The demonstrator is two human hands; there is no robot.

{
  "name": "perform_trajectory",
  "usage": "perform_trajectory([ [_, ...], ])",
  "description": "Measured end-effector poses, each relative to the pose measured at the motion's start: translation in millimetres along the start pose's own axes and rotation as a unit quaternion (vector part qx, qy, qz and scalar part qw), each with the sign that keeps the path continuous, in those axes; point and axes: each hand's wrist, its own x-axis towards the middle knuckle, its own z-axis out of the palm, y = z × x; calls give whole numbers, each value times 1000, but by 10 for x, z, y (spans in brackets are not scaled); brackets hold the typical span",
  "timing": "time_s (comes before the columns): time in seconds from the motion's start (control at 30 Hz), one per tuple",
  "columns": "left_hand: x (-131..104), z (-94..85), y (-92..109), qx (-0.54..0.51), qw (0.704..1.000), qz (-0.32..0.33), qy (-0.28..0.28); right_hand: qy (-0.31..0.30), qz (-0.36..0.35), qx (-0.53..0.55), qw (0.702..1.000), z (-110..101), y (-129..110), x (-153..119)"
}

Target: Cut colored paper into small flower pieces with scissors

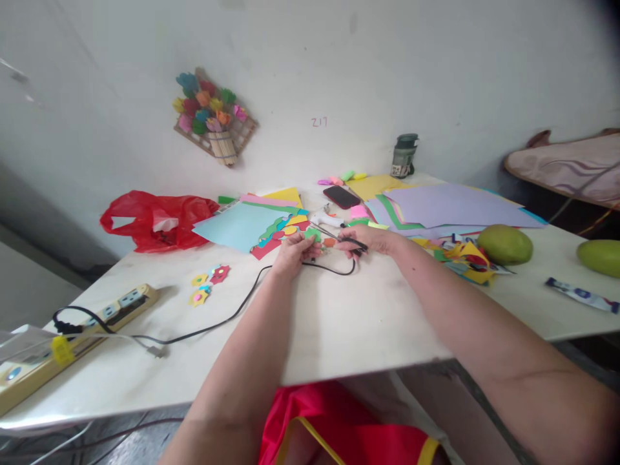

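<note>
My left hand (292, 253) is closed, pinching a small green paper piece (312, 234) between thumb and fingers. In my right hand (371, 239) is a pair of scissors (356, 243) with black handles, its blades pointing left towards the green paper. Whether the blades touch the paper I cannot tell. Just behind both hands lies a white glue gun (329, 219). Cut paper pieces (271, 237) in red, teal and yellow lie left of it. Small layered paper flowers (217, 274) rest on the table further left.
A black cord (237, 313) runs under my left forearm from a power strip (116, 313). Paper sheets (450, 203), a phone (341, 197) and a red plastic bag (159, 219) lie behind. Paper scraps (467, 261), green fruit (504, 244) and a tube (581, 296) are at right.
</note>
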Motion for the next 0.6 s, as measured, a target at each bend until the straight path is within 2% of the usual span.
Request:
perform_trajectory([
  [0.23, 1, -12, 4, -15, 999, -4, -35, -20, -8, -35, 999, -14, -16, -26],
  [0.6, 0, 0, 10, -15, 999, -12, -40, -14, -9, -15, 1000, 17, 28, 21],
])
